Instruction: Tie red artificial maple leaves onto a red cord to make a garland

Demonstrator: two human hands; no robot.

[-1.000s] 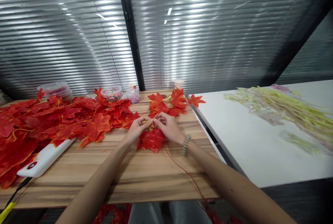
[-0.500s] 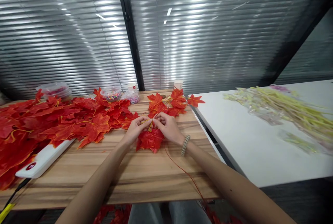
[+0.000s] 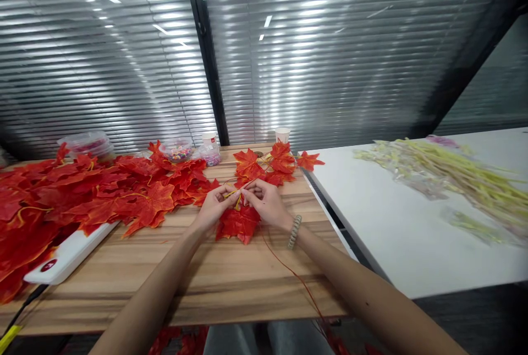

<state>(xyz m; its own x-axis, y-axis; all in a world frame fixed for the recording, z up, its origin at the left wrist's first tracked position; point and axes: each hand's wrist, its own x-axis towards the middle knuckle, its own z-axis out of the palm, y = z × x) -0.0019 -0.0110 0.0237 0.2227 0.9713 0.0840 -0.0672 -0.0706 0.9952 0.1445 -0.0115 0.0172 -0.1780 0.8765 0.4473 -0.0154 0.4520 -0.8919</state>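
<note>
My left hand (image 3: 215,204) pinches the yellow stem of a red artificial maple leaf (image 3: 239,225), which hangs just below the fingers near the tabletop. Fingertips of my right hand (image 3: 266,201) meet the left ones at the stem, closed on a thin red cord. That red cord (image 3: 289,269) trails from below the right hand over the table's front edge. Just beyond the hands lies a cluster of red maple leaves (image 3: 281,159) with yellow stems. What exactly sits between the fingertips is partly hidden.
A big heap of red leaves (image 3: 94,190) covers the left side, partly over a white power strip (image 3: 74,253). Tubs of beads (image 3: 177,149) and a paper cup (image 3: 282,135) stand at the back. Yellow stems (image 3: 466,179) lie on the white table (image 3: 391,239) at right.
The fingertips have shifted slightly around the stem, and more yellow stem shows at my left fingers. Both hands stay in nearly the same place.
</note>
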